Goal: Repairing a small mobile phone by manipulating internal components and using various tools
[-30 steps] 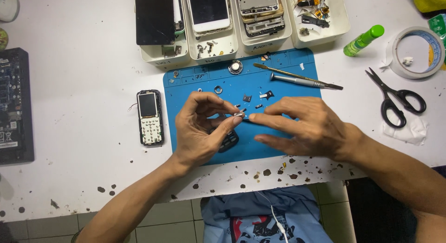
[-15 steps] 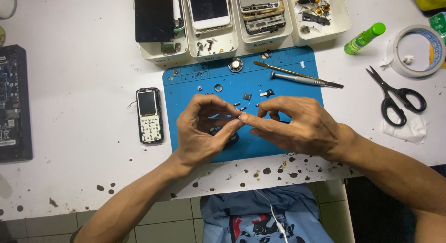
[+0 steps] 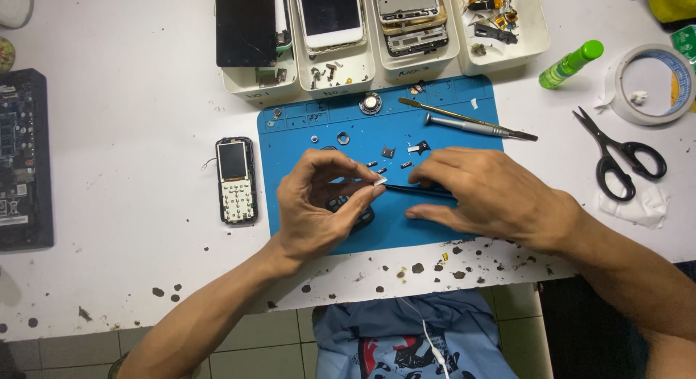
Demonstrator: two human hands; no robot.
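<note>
Pinching a tiny pale part [image 3: 380, 181] between thumb and forefinger, the left hand [image 3: 319, 205] is held just above the blue work mat [image 3: 290, 198], its remaining fingers curled over a small dark component [image 3: 359, 218] that lies on the mat. The right hand [image 3: 493, 194] is closed around black tweezers [image 3: 420, 191], whose tips are brought right up to the pale part; whether they actually touch it cannot be made out at this size.

Small screws and dark fragments are scattered on the mat above the hands, along with a round silver piece [image 3: 370, 103], a flat metal pry tool [image 3: 435, 112] and a slim screwdriver [image 3: 478, 127] laid side by side near the mat's top edge. A small keypad phone [image 3: 235, 180], face up, is placed just left of the mat on the white table [image 3: 130, 132].

Four white rectangular trays [image 3: 250, 85] are lined up behind the mat, each marked with a small dark label on its front wall; phones and phone frames are held in three, and loose yellow and black parts in the fourth. To the right, a green tube [image 3: 570, 63], a roll of pale tape [image 3: 656, 85] and black-handled scissors [image 3: 616, 155] are seen, the scissors resting partly on a crumpled white tissue [image 3: 638, 205]. A black circuit board [image 3: 23, 158] is set at the far left edge.
</note>
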